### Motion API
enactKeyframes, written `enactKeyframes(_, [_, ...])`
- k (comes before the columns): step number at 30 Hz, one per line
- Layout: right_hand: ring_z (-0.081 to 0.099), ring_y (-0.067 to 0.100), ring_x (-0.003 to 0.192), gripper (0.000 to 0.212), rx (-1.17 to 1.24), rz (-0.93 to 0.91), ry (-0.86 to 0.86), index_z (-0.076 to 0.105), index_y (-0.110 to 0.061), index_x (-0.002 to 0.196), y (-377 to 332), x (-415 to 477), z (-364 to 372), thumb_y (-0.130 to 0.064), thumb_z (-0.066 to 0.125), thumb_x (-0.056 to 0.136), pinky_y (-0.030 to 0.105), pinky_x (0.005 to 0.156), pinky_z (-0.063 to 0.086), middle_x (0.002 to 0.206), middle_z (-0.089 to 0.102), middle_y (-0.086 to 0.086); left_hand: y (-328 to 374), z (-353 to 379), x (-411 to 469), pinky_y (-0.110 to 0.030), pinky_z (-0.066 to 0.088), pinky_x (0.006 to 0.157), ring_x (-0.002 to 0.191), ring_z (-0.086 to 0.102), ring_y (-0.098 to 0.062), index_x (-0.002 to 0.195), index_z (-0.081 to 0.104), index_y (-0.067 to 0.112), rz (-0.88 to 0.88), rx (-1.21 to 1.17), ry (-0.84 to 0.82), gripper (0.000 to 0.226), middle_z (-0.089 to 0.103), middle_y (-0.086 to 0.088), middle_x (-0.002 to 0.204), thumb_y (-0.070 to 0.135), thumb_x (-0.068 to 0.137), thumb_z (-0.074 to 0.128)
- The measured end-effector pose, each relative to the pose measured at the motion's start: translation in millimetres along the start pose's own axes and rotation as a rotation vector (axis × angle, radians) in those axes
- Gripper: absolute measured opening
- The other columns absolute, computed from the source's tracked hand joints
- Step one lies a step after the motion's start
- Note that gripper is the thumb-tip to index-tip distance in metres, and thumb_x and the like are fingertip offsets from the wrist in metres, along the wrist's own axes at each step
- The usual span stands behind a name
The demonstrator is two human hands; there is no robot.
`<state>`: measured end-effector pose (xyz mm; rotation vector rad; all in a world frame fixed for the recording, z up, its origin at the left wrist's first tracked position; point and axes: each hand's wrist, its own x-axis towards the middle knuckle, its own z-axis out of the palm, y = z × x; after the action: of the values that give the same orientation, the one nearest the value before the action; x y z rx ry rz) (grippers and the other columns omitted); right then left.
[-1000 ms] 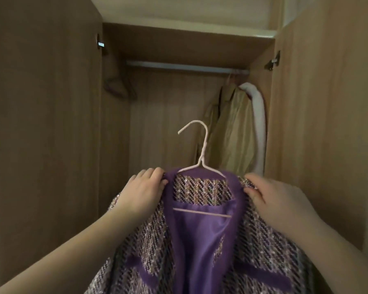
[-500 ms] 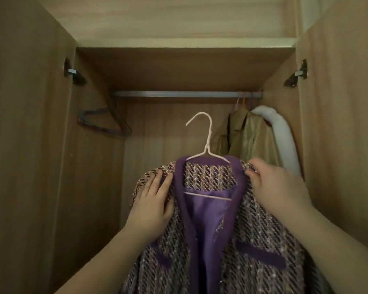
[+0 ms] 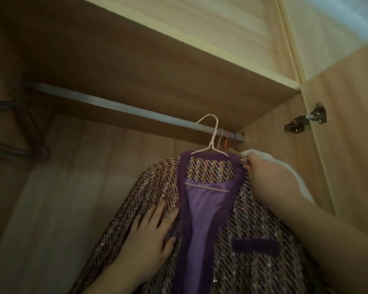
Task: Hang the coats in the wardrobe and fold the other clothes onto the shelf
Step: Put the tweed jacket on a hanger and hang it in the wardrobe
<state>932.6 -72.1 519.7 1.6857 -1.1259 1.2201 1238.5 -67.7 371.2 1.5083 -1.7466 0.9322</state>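
Purple tweed coat (image 3: 253, 219) on white hanger (image 3: 210, 147) | left grip (image 3: 149, 236) released, flat on coat front | right grip (image 3: 268, 181) grasping coat shoulder

Head-worn camera looks up, close beneath the wardrobe rail (image 3: 123, 108).

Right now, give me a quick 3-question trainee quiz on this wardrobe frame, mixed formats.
1. True or false: the left hand lies flat on the front of the coat.
2. The coat's lining is: A purple, B green, C white.
3. Which hand grips the coat higher up, near the hanger?
Key: 1 true; 2 A; 3 the right hand.
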Motion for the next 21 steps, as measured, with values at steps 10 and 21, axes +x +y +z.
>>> enactKeyframes(10, [0.063, 0.035, 0.089, 0.017, -0.212, 0.126, -0.076, 0.045, -0.019, 0.111, -22, 94, 28, -0.028, 0.036, 0.1, 0.037, 0.065, 0.044, 0.102, 0.064, 0.012, -30, 67, 96, -0.05, 0.022, 0.119, 0.153, 0.001, -0.026, 0.153, -0.01, 0.046, 0.032, -0.094, -0.079, 0.074, -0.022, 0.003, 0.164, 0.045, 0.097, 0.038])
enactKeyframes(21, [0.064, 0.032, 0.101, 0.024, -0.294, 0.119, -0.23, 0.048, -0.018, 0.12, -41, 84, 48, -0.021, 0.036, 0.099, 0.037, 0.071, 0.041, 0.112, 0.065, 0.01, -49, 106, 89, -0.056, 0.022, 0.118, 0.153, 0.007, -0.022, 0.134, -0.029, 0.064, 0.061, -0.133, -0.206, 0.079, -0.016, 0.008, 0.165, 0.052, 0.093, 0.038])
